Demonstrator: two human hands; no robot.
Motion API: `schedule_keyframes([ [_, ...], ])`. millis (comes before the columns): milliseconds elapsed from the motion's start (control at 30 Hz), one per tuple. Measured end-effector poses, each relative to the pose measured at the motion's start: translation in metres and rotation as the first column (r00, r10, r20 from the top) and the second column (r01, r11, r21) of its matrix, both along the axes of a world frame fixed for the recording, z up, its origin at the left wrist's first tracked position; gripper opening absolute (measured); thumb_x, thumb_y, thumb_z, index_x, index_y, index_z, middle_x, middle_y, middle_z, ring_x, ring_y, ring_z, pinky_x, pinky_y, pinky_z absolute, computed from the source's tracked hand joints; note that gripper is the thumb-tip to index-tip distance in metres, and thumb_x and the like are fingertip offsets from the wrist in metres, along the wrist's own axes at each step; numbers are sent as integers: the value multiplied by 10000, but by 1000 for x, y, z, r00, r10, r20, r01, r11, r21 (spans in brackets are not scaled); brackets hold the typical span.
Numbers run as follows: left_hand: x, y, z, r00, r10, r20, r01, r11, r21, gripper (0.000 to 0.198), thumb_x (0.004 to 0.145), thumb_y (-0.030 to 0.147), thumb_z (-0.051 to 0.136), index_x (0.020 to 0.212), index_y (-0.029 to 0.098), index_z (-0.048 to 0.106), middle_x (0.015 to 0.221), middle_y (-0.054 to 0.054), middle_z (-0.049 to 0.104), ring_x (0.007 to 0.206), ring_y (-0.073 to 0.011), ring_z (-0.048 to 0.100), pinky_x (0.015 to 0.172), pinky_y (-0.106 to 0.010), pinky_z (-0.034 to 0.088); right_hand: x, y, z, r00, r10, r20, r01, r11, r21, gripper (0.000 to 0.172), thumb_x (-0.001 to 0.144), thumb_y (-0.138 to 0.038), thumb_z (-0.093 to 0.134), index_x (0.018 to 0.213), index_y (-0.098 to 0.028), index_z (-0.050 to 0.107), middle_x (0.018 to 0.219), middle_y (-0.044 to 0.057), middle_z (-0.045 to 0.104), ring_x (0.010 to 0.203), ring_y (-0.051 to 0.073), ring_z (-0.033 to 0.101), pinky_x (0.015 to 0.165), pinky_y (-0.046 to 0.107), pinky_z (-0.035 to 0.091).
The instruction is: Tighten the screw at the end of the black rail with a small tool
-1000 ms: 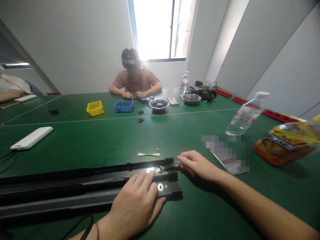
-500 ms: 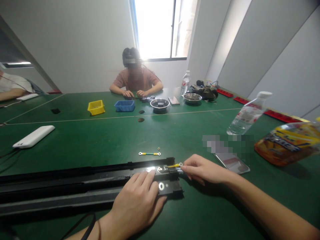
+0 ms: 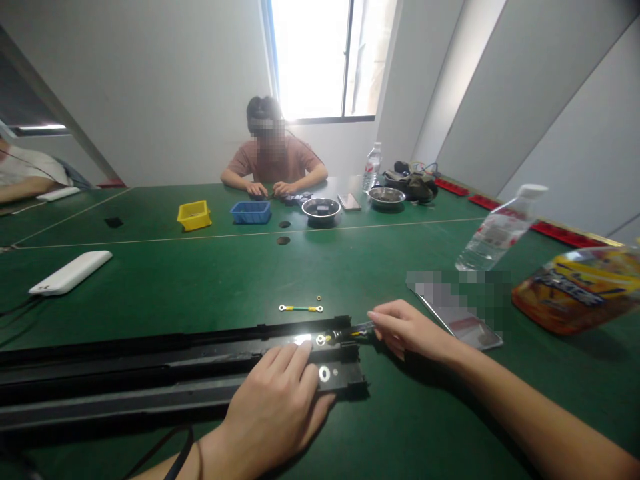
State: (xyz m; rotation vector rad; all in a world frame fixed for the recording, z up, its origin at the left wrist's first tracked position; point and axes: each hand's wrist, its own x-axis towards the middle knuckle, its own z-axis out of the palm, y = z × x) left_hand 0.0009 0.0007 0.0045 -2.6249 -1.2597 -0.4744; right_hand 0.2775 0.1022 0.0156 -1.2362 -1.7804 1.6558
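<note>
A long black rail [image 3: 150, 370] lies across the near part of the green table [image 3: 210, 280]. My left hand [image 3: 277, 400] rests flat on its right end, fingers stretched toward a round hole with a metal ring [image 3: 325, 374]. My right hand [image 3: 407, 328] pinches the end of a short yellow-green wire [image 3: 350, 331] whose other lug sits on the rail's top near a screw point [image 3: 321, 340]. A second yellow-green wire with ring lugs [image 3: 301, 309] lies loose just beyond the rail, with a small brass nut [image 3: 319, 298] beside it.
A water bottle [image 3: 493, 230], a snack bag [image 3: 575, 287] and a flat packet [image 3: 465, 323] lie at the right. A white case [image 3: 70, 272] is at the left. Across the table a person sits behind yellow [image 3: 193, 215] and blue [image 3: 250, 212] bins and metal bowls [image 3: 321, 209].
My right hand has shifted slightly while holding the wire, lowering its far lug onto the rail. My left hand has stayed on the rail.
</note>
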Motion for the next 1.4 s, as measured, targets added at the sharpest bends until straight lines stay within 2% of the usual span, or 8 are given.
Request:
schedule_keyframes([
  [133,1,0,-1,1000,0,2,0,1000,-9,246,968,408,561,952,178,648,1209,-162,679,1050,-352,647,847,-511,565,-5,0,2,996,-71,-57,73,997,40,544,917,-663,571,671,-179,565,428,-69,425,393,100,443,428,216,321],
  [400,0,-1,-4,1000,3,19,-3,1000,-9,240,959,414,575,944,186,645,1207,-152,680,1051,-348,644,851,-505,559,-13,1,-4,997,-49,-54,52,997,50,560,919,-694,549,676,-189,544,451,-65,435,417,109,433,458,235,345],
  [633,1,0,-3,1000,5,8,-5,1000,-12,246,954,417,585,955,181,654,1238,-154,672,1051,-341,644,865,-502,556,-12,-1,0,996,31,87,-41,992,117,525,973,-615,514,680,-181,560,497,-43,478,451,110,457,483,234,349],
  [867,1,1,-4,1000,7,7,-7,1000,-13,248,961,418,577,961,182,650,1232,-153,673,1062,-343,646,859,-499,555,-11,1,-1,998,-25,57,20,996,87,530,965,-634,505,690,-184,559,492,-46,471,440,114,467,474,230,368],
  [1000,1,0,-3,1000,8,9,-8,1000,-20,242,964,418,573,958,186,641,1219,-150,677,1053,-346,648,837,-497,557,-7,0,3,991,82,109,-91,993,80,512,977,-591,520,696,-169,590,493,-43,481,421,100,464,449,215,348],
  [1133,1,-1,-3,1000,8,10,-7,1000,-28,241,969,416,560,958,189,638,1216,-152,675,1049,-351,646,830,-507,555,-2,-5,10,955,251,159,-245,968,-55,520,969,-604,535,708,-160,606,496,-35,506,392,90,463,394,194,316],
  [1267,1,-1,-3,1000,8,10,-8,999,-33,232,967,407,561,958,189,642,1213,-154,676,1047,-351,646,830,-508,557,-1,-8,13,948,244,205,-230,969,-88,535,968,-607,534,668,-167,585,450,-45,475,362,85,432,360,186,280],
  [1400,1,0,-1,1000,4,7,-3,1000,-18,241,970,402,556,965,179,645,1214,-161,674,1039,-347,648,839,-505,560,0,-6,12,952,256,165,-243,965,-97,518,985,-554,528,640,-169,562,443,-54,453,351,74,407,356,188,258],
])
